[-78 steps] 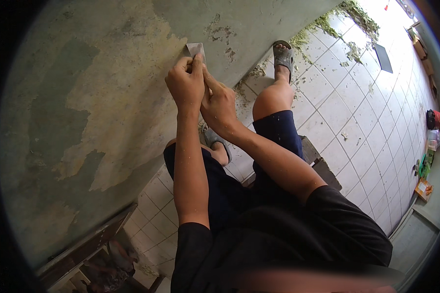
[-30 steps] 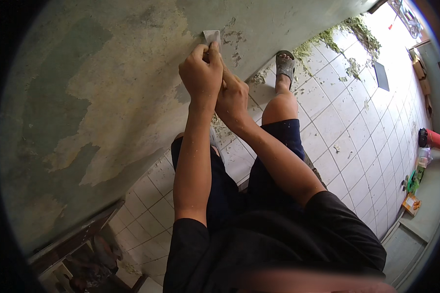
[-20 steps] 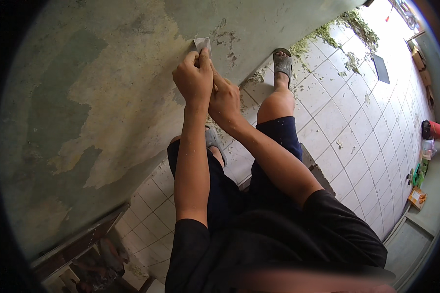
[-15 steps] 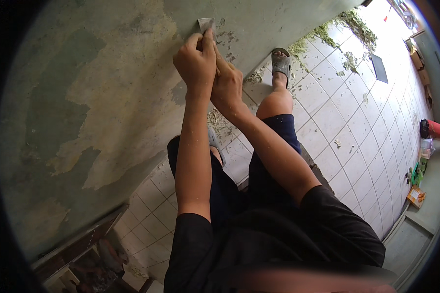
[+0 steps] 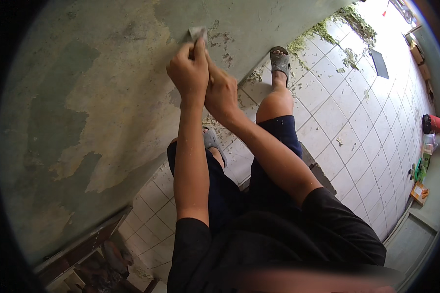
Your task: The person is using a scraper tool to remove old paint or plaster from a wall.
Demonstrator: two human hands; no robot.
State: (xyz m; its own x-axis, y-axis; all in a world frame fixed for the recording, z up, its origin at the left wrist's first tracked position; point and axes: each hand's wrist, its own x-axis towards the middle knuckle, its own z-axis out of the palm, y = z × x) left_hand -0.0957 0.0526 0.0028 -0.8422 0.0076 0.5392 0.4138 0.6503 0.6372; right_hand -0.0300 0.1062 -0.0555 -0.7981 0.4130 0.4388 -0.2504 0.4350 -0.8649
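A scraper (image 5: 197,32) with a flat, pale metal blade lies against the greenish painted wall (image 5: 117,93), slightly blurred by motion. My left hand (image 5: 188,71) is closed on it near the blade, one finger stretched along it. Just behind and to the right, my right hand (image 5: 222,92) wraps round the handle, which the fingers mostly hide. Around the blade the wall is green with dark pitted marks; farther left, paint has come off in big patches and pale plaster shows.
Green paint flakes (image 5: 358,30) litter the white tiled floor (image 5: 344,127), thickest along the wall's foot. My sandalled feet stand near the wall. A dark flat sheet (image 5: 379,64) lies at the upper right. Wooden furniture (image 5: 90,241) sits at the lower left; boxes (image 5: 419,193) line the right side.
Both hands and the scraper have moved a little left and down along the wall. My grip looks the same.
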